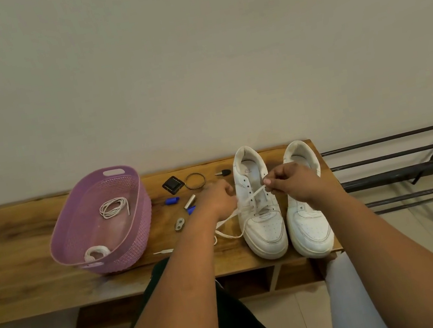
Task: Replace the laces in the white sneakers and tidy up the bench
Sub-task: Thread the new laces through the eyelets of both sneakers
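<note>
- Surface: a wooden counter (22, 250) with a pronounced dark grain, set against a plain, pale wall (190, 52). Open compartments show beneath its front edge.
- Right of the counter: a black metal rack (412, 167) of horizontal bars, standing on a pale floor.
- Two white sneakers (261, 213) stand side by side at the counter's right end, toes toward the viewer, heels near the wall.
- Left hand (216, 201): fingers curled, gripping one run of a white lace (253, 196) just left of the left-side sneaker.
- Right hand (293, 182): pinching the other end of the same lace above that sneaker's eyelets. The lace is threaded through the lower eyelets; a loose length trails onto the counter by the toe.
- A purple plastic basket (135, 236) sits on the counter left of the hands; it holds a coiled thin lace (114, 207) and a second white bundle (96, 253) at its near end.
- Between basket and sneakers: small loose items, including a black square object (173, 184), a braided ring (195, 180), a blue piece (172, 201) and a metal cylinder (189, 201).
</note>
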